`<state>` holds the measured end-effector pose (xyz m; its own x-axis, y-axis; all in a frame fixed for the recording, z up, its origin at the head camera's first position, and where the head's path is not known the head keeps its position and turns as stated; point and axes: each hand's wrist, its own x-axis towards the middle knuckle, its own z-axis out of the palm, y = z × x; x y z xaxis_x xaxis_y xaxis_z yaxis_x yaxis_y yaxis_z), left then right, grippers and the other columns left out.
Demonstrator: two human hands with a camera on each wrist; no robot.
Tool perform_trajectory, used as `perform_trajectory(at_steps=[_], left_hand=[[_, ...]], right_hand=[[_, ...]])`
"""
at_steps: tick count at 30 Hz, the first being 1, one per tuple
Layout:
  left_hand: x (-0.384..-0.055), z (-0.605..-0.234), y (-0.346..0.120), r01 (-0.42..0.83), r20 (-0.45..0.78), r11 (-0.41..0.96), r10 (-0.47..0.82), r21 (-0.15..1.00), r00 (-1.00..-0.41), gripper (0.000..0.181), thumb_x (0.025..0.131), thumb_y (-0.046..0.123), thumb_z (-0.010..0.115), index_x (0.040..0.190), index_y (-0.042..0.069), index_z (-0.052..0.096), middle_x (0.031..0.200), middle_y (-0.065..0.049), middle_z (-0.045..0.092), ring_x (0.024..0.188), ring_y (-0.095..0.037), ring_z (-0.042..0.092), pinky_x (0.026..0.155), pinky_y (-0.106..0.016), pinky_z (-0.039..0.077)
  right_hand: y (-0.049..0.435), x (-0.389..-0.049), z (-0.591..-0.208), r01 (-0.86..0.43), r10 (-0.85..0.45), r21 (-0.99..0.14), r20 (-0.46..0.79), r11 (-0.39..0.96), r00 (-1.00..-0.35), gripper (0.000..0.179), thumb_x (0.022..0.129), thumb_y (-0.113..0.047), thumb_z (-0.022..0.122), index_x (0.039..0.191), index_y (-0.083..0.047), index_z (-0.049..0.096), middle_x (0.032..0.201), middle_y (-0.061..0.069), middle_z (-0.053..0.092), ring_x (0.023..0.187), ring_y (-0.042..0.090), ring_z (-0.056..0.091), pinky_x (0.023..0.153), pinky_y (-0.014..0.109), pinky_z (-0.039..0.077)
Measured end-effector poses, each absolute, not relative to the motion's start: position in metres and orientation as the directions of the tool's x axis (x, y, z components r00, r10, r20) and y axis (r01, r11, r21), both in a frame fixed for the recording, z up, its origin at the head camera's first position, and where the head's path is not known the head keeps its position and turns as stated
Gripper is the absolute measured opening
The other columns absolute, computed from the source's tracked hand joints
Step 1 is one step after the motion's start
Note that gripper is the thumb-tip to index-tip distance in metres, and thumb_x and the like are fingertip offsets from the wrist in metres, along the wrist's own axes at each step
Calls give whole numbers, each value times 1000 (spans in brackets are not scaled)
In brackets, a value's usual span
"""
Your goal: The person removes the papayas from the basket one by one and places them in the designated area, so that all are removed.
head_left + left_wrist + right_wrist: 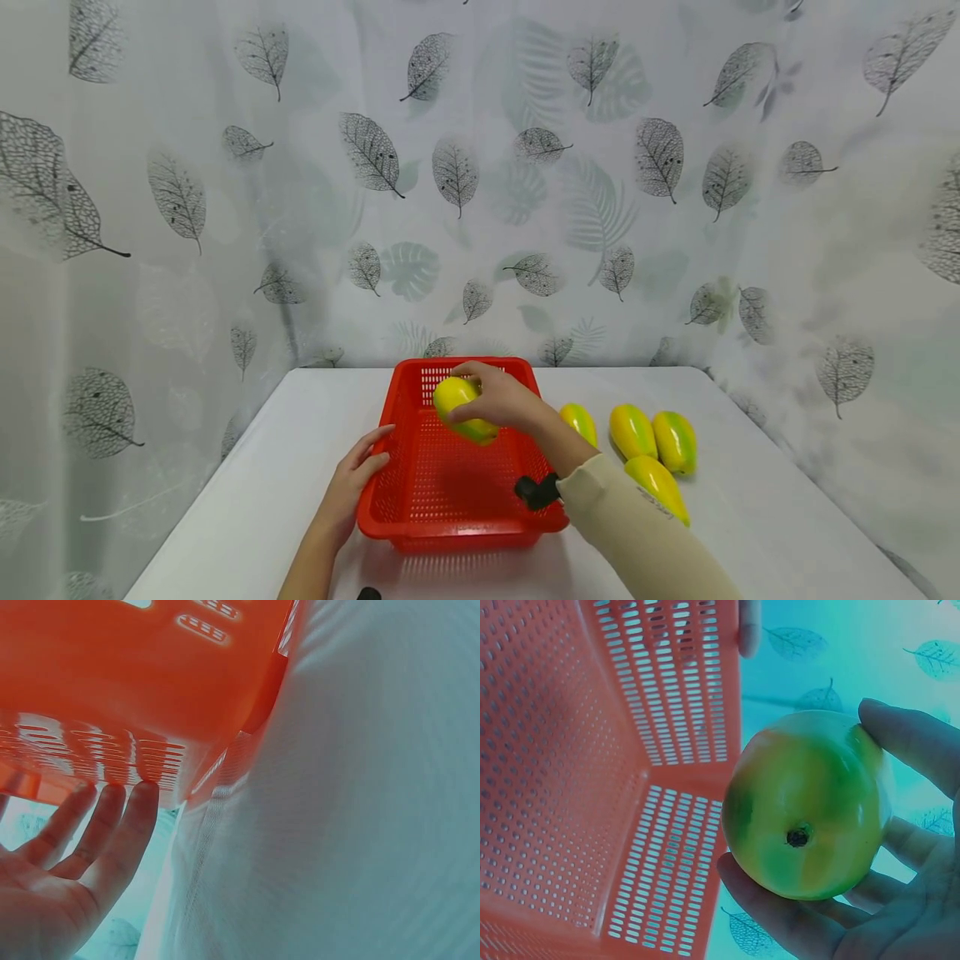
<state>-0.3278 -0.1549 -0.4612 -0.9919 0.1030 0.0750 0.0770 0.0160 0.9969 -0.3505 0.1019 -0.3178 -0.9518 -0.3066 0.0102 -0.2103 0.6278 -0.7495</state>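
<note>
My right hand [501,397] grips a yellow-green, mango-shaped fruit [467,410], held above a red plastic basket [442,527]. In the right wrist view, thumb and fingers curl around the fruit [802,802], whose dark stem spot faces the camera. My left hand [354,475] holds the basket's left side, with digits over the rim. In the left wrist view, several fingertips of that hand [90,862] press against the slotted outer wall [135,682]. The basket's mesh floor shows bare where the fruit and right arm do not cover it.
Several similar fruits [632,431] lie on the white table [750,517], to the right of the basket. One more fruit [579,422] is partly hidden behind the right forearm. A leaf-patterned curtain [480,208] hangs around the table's back and sides.
</note>
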Motion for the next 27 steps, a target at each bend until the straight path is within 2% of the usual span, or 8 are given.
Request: perform_trajectory(at_steps=[7,15,27], left_hand=[[-329,-462,-156,72,71,2,107,997,-992,49,102,25,56,151,25,50,157,-16,48,131,-37,58,95,-45,61],[-330,-463,-157,74,74,-2,108,997,-991,49,103,25,56,151,25,50,156,-16,48,131,-39,58,94,-44,61],[-331,-463,-156,74,74,-6,113,997,-991,48,103,23,54,151,24,50,157,-16,47,132,-39,57,94,-45,61]], right_hand=[[115,-342,-315,-231,-312,-769,43,596,-949,64,82,-27,85,140,-22,59,128,9,62,103,25,61,78,34,57],[127,-339,-314,-198,-302,-799,22,568,-953,64,83,-24,84,142,-22,58,140,12,57,103,25,62,78,35,58],[139,-333,-312,-190,-275,-783,25,592,-961,63,83,-26,84,140,-25,58,141,11,57,105,25,62,81,35,58]])
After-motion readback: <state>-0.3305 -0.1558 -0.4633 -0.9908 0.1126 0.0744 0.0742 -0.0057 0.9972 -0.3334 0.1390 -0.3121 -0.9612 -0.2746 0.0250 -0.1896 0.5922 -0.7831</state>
